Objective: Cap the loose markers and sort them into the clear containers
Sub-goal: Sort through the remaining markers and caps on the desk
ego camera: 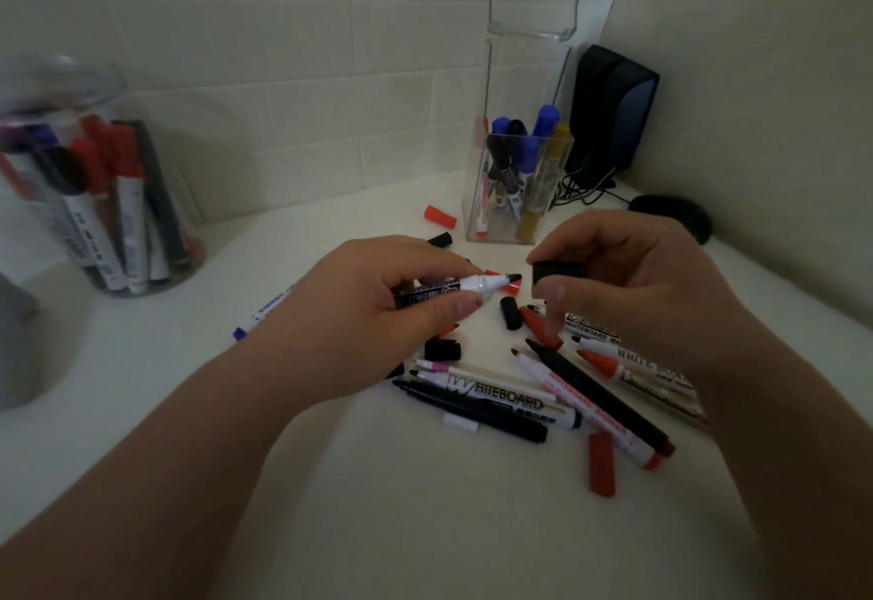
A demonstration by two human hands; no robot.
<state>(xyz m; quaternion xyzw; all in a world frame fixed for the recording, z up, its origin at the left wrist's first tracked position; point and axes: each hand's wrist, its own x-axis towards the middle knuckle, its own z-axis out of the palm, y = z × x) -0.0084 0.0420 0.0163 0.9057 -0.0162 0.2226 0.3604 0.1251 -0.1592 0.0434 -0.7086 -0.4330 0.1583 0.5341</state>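
Observation:
My left hand (373, 311) grips an uncapped black marker (465, 287), its black tip pointing right. My right hand (628, 287) pinches a black cap (557, 272) a short gap to the right of that tip. Beneath both hands lies a pile of loose markers (543, 391) and caps on the white table, among them a black cap (442, 349) and a long red cap (601, 463). A round clear jar (94, 202) at the left holds red and black markers. A square clear container (517, 184) behind the pile holds blue, black and yellow markers.
A red cap (440, 216) and a black cap (439, 239) lie near the square container. A dark speaker (611, 108) with cables stands in the back right corner, a black mouse (673, 217) in front of it. A grey object (14, 339) sits at the left edge.

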